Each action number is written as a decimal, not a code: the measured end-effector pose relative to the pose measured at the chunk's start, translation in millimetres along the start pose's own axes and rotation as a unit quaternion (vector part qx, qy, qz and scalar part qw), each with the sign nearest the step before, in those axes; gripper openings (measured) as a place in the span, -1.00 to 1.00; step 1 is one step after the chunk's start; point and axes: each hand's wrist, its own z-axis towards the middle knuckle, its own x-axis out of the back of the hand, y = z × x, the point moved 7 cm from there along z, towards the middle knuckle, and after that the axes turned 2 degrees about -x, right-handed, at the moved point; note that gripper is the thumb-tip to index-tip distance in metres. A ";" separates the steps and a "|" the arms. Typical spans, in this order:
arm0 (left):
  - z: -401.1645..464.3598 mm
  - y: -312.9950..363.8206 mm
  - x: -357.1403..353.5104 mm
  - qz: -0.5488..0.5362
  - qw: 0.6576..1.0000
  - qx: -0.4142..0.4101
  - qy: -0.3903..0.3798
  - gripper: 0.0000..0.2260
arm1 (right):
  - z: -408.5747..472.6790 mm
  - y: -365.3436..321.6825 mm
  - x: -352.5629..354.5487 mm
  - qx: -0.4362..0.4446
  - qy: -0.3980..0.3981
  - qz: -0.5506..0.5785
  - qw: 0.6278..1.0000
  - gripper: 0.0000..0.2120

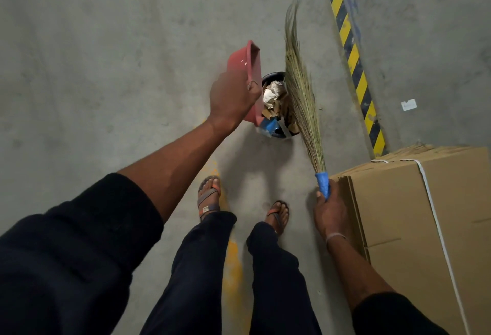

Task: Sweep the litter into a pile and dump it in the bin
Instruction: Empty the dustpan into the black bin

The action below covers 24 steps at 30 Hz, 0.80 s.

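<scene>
My left hand (233, 98) grips a pink dustpan (243, 62), tipped on its side right over the left edge of a small black bin (273, 76). Crumpled paper, cardboard scraps and a blue piece (273, 103) fill the bin. My right hand (329, 212) holds the blue handle of a grass broom (301, 90). The broom's bristles point up and away, lying across the right side of the bin and hiding part of its rim.
A strapped stack of flat cardboard boxes (414, 217) stands close at my right. A yellow-and-black hazard stripe (350, 58) runs along the concrete floor behind the bin. A small white scrap (408, 104) lies beyond the stripe. My feet in sandals (210, 196) stand just before the bin.
</scene>
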 end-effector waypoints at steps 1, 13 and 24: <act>-0.3 -1.4 2.3 0.003 1.000 -0.001 0.000 -0.74 | -2.6 -1.5 0.9 -0.002 0.001 0.000 1.000 -0.56; -10.5 -24.1 23.6 0.015 0.998 -0.024 0.049 -0.75 | -30.0 -14.3 -0.7 -0.011 0.003 0.014 1.000 -0.53; -30.8 -41.4 42.1 -0.046 0.998 -0.006 0.047 -0.77 | -55.6 -33.4 5.5 -0.004 0.010 0.022 1.000 -0.55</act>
